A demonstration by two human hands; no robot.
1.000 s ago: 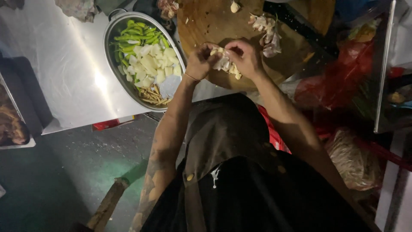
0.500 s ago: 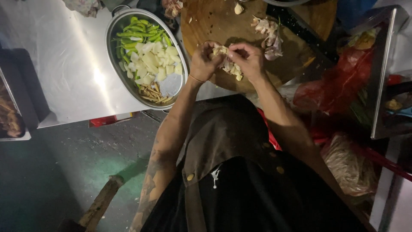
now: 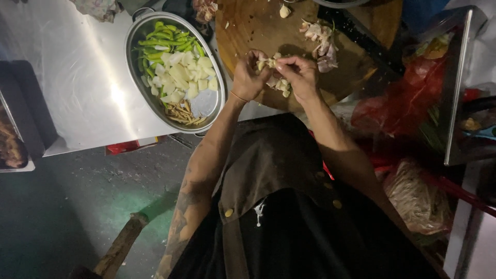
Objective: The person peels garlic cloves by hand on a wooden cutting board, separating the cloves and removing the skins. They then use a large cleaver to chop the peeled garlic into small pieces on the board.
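Garlic clove [image 3: 267,63] pinched between left hand [image 3: 249,77] and right hand [image 3: 299,76], held over round wooden board [image 3: 258,26] so peel is caught | peeled pieces [image 3: 281,85] beneath | steel pan [image 3: 206,103] of cut vegetables beside on bench [image 3: 62,77]

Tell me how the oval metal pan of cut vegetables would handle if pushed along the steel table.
The oval pan would likely slide easily on the smooth steel table. Its overhanging near end could tip. The loose vegetable pieces would probably shift.

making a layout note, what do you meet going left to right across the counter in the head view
dark tray of browned food → oval steel pan of green chillies and pale cut vegetables → left hand → right hand → red plastic bag
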